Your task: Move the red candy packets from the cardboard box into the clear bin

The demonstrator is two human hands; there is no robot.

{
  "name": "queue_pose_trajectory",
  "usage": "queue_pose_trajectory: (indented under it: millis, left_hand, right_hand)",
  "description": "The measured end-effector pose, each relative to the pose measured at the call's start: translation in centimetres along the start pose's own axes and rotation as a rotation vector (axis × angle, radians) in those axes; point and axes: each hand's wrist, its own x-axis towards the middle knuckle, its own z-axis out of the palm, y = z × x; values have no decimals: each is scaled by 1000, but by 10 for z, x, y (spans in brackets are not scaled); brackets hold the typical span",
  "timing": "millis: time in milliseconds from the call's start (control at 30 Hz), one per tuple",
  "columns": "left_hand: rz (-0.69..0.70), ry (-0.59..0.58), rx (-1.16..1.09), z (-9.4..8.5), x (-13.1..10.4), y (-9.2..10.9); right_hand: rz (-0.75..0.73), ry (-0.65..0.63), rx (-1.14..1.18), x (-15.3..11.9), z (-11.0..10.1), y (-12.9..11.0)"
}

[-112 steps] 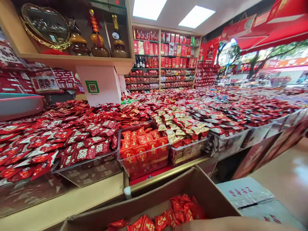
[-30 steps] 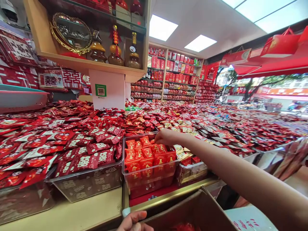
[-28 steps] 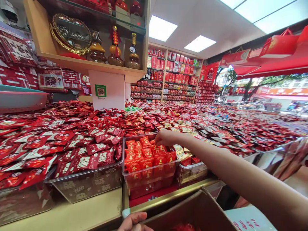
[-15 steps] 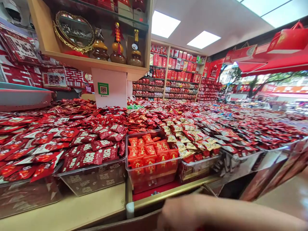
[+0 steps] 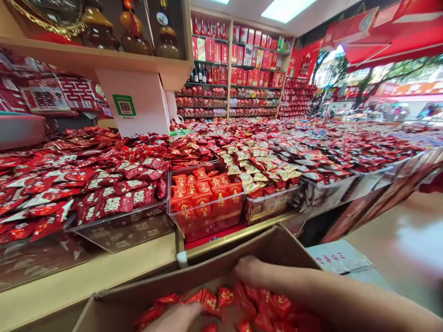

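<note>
An open cardboard box [image 5: 166, 280] stands at the bottom of the view, with small red packets [image 5: 225, 296] with gold lettering inside it. My right hand [image 5: 249, 270] reaches into the box, its knuckles near the far wall and its fingers hidden below, among or just above the packets. Lower down, my left hand [image 5: 182, 318] is also in the box, blurred and partly cut off by the frame, touching or close over the packets. Behind the box, a clear plastic bin [image 5: 207, 221] holds similar red packets standing upright.
Neighbouring clear bins hold dark red packets [image 5: 114, 203] on the left and cream-gold packets [image 5: 256, 168] on the right. A wooden ledge [image 5: 104, 258] runs in front. A pale carton [image 5: 341, 256] lies right of the box. A glass-fronted cabinet [image 5: 104, 60] overhangs the counter.
The view has tipped down, bringing the box and its packets into sight. My right arm now reaches into the box, and my left hand has come into view.
</note>
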Motion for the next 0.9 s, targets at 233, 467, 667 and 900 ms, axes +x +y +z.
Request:
queue_pose_trajectory:
  millis: [233,467,667,900]
  left_hand:
    - [39,141,-576,9,8,24]
    - [-2,252,-777,1,6,45]
    - [-2,298,-820,-5,4,46]
    - [-42,326,-849,-6,2,54]
  right_hand:
    - [-256,150,897,-41,-67,-21]
    - [-227,-21,1586,-44,-71,-30]
    - [-159,-56,1695,-43,-74,-30]
    - [-193,254,1296,-48,-79,-30]
